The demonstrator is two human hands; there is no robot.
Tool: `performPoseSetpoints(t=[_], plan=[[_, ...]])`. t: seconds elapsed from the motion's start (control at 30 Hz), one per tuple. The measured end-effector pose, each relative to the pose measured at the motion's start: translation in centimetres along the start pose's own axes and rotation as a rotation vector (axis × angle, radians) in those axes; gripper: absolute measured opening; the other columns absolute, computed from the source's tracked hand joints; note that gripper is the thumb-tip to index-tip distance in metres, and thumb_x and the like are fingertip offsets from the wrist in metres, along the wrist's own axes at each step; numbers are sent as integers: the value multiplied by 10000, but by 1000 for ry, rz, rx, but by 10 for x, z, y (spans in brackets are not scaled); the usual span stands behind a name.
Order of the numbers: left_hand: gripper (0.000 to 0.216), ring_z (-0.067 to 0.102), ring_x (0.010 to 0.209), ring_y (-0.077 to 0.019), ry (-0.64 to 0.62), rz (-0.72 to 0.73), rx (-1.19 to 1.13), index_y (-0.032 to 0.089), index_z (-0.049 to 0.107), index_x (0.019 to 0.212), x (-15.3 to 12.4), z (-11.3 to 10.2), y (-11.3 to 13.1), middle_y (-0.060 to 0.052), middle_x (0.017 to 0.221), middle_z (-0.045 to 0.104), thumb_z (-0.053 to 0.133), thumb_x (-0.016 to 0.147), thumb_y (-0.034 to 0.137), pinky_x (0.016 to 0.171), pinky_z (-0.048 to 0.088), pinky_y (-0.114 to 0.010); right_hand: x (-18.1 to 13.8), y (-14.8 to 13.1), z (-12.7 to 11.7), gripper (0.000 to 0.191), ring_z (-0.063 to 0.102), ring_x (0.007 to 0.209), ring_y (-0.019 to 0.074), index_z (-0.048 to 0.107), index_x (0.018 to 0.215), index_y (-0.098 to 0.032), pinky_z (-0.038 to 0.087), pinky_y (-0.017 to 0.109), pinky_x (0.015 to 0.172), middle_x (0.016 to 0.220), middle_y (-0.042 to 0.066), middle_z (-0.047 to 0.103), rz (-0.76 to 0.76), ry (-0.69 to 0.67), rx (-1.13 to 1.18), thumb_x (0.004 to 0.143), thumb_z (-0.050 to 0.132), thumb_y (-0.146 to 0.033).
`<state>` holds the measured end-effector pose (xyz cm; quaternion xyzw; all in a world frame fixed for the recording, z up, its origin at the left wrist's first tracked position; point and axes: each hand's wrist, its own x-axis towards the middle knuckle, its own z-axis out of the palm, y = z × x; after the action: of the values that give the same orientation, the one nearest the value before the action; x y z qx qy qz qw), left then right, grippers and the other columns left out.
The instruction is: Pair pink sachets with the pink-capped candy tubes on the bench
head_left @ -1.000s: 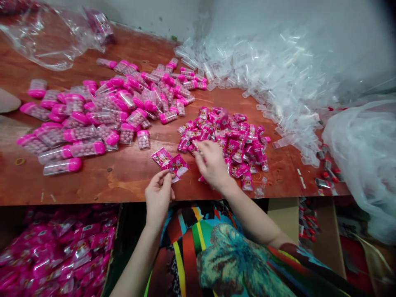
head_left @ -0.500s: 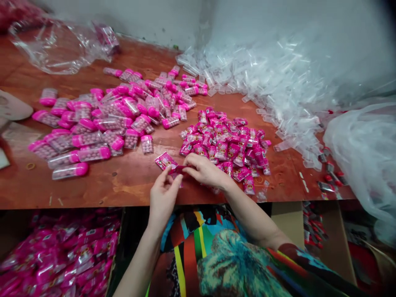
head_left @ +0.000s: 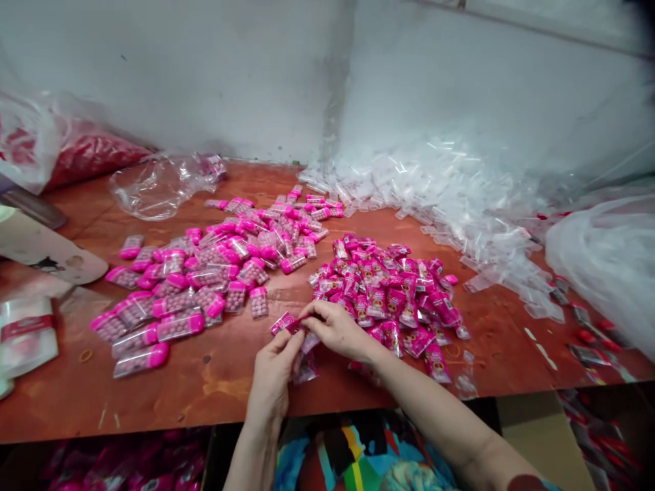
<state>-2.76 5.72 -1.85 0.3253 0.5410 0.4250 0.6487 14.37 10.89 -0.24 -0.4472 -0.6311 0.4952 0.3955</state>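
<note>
My left hand [head_left: 276,372] and my right hand [head_left: 335,329] meet near the table's front edge, both pinching a small pink sachet [head_left: 293,326]. Another pink sachet [head_left: 281,321] lies just beside their fingertips. Directly right of my hands lies a heap of pink sachets [head_left: 389,293]. To the left spreads a pile of clear tubes with pink caps [head_left: 215,269], filled with small balls. The fingers of both hands are closed on the sachet.
A brown wooden table [head_left: 205,382] carries a large mound of empty clear tubes [head_left: 460,204] at the back right, a white plastic bag [head_left: 608,266] at the right, and a crumpled clear bag [head_left: 153,187] at the back left. Pink packets [head_left: 127,467] fill a box under the table.
My right hand left the sachet heap and joined my left hand on a pink sachet. The camera has tilted up, showing more wall.
</note>
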Motion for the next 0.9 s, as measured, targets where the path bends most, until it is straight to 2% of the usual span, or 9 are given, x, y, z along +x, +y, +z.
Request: performPoseSetpoints(t=[0.1,0.17,0.23,0.37,0.47,0.57,0.67,0.73,0.9], plan=[[723,270,499,-102,78,30,-54,245,687,653,3,-9,8,52,523,408,1113,628,829,497,182,-274,17,-6,-8,155,759,923,234,847,948,-261,631,367,906,965,42,853,-118,-120,-153,1090,786,-278],[696,288,476,-101,88,7,-76,245,695,638,5,-12,16,48,504,421,1138,596,780,485,191,-274,36,-6,-12,215,766,900,232,854,941,-261,646,360,891,934,35,848,-202,-225,-236,1138,770,-288],[741,293,455,-87,137,-38,-101,241,660,593,6,-12,26,47,480,416,1164,489,775,468,198,-261,60,-7,-15,194,808,977,246,896,1063,-245,674,368,938,1041,59,888,-259,-297,-352,1183,745,-270],[840,300,440,-49,246,-91,-195,224,607,534,8,-8,39,58,454,405,1193,259,759,448,201,-211,114,-17,-17,343,774,1443,308,851,1484,-147,623,445,1267,1538,198,851,-133,-155,-850,1216,640,-106],[869,310,435,-38,291,-85,-271,221,585,541,10,-7,45,76,459,397,1220,204,708,432,201,-195,138,-22,-10,361,732,1501,394,847,1472,-77,582,554,1325,1553,296,815,-17,-87,-1004,1181,635,-56],[864,334,438,-30,339,-68,-390,219,544,594,10,-5,51,103,509,410,1269,275,564,422,199,-181,139,-21,-3,373,722,1496,419,866,1393,-69,533,605,1356,1512,324,808,39,-94,-1021,1183,559,-35],[745,351,460,-25,391,-64,-519,212,547,696,8,-3,57,117,577,441,1259,546,375,428,198,-161,124,-15,-6,380,729,1477,390,827,1470,-84,549,548,1318,1580,301,771,82,-134,-1016,1214,546,-81],[677,387,470,-28,410,-85,-566,212,550,747,7,-2,59,112,624,494,1218,671,293,429,212,-160,106,-12,-14,352,763,1384,343,789,1523,-116,595,482,1229,1546,244,786,50,-133,-890,1235,590,-153],[550,391,431,-32,438,-88,-683,202,582,768,1,6,60,101,610,553,1126,799,127,404,207,-167,36,-10,-21,356,747,947,236,780,1464,-197,634,369,890,1075,43,802,-18,-113,-103,1233,699,-455]])
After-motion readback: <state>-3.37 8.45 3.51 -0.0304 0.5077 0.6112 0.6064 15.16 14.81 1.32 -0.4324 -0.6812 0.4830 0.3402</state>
